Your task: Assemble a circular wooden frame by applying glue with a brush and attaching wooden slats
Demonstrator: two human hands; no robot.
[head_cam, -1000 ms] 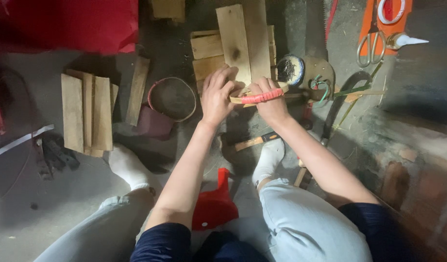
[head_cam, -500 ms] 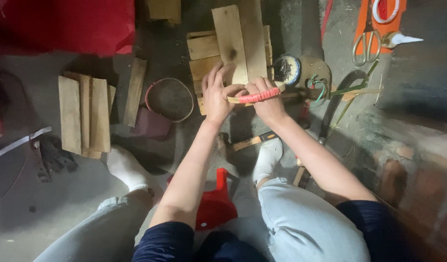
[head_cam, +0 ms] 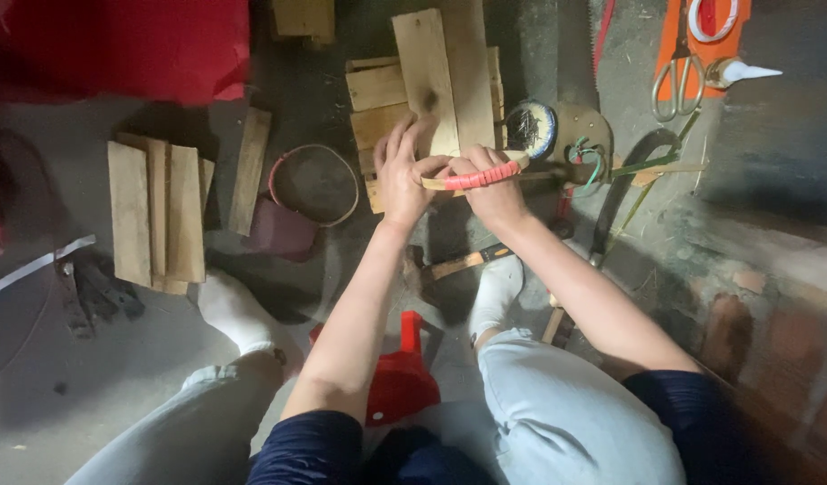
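Roughly, view: looking down at my own two hands, with my knees in pale jeans at six o'clock
Left hand (head_cam: pixel 402 176): fingers spread fairly wide; the thumb and palm touch the pale end of a curved strip; the fingertips rest on the wooden planks (head_cam: pixel 431 81) at twelve o'clock
Right hand (head_cam: pixel 494 190): closed around the curved strip, knuckles up
Curved strip (head_cam: pixel 474 176): thin bowed piece, pale wood colour with red winding along its middle; it lies across both hands at the centre, over the lower edge of the planks
Round wire-brush-like disc (head_cam: pixel 530 128): just beside the right hand at one o'clock; I cannot tell exactly what it is
Scissors (head_cam: pixel 676 79): on an orange sheet at two o'clock, well apart
Round bowl (head_cam: pixel 313 184): near the left hand at nine o'clock
Board stack (head_cam: pixel 157 216): further out at nine o'clock
Red stool (head_cam: pixel 397 382): between my legs at six o'clock
White socks (head_cam: pixel 234 310): on both feet, below the hands
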